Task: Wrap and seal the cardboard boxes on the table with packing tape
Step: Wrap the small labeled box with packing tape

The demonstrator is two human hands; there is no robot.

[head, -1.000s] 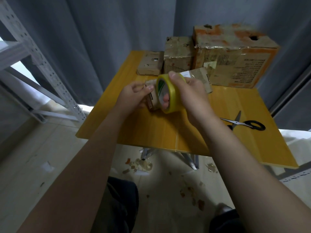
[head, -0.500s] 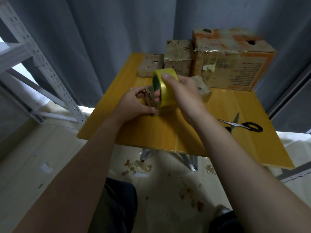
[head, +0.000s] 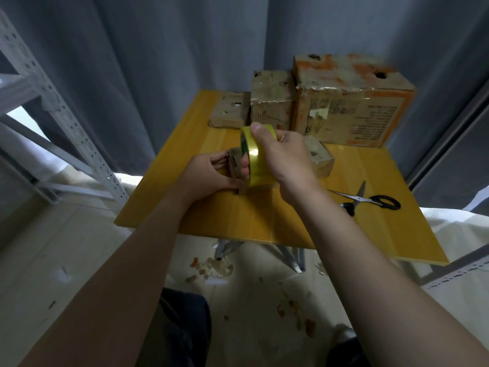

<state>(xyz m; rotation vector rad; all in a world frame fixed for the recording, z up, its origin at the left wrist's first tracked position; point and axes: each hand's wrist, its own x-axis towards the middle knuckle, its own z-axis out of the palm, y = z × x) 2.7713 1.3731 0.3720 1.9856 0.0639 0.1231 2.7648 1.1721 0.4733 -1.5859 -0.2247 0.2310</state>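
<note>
My right hand (head: 284,160) grips a yellow roll of packing tape (head: 255,161), held upright with fingers through its core. The roll sits against a small cardboard box (head: 234,164) in the middle of the yellow table (head: 238,218). My left hand (head: 209,173) holds that box from the left side, thumb at its lower edge. Most of the box is hidden behind the roll and my fingers. Another small box (head: 318,158) lies just behind my right hand.
At the back of the table stand a flat small box (head: 230,109), a medium box (head: 272,104) and a large orange-printed box (head: 349,99). Black-handled scissors (head: 370,201) lie to the right. A metal rack (head: 53,107) stands at left. Scraps litter the floor (head: 211,268).
Both hands with the roll and small box have moved lower toward the table. The roll now stands more on edge against the box, and my left hand has shifted to the box's lower left.
</note>
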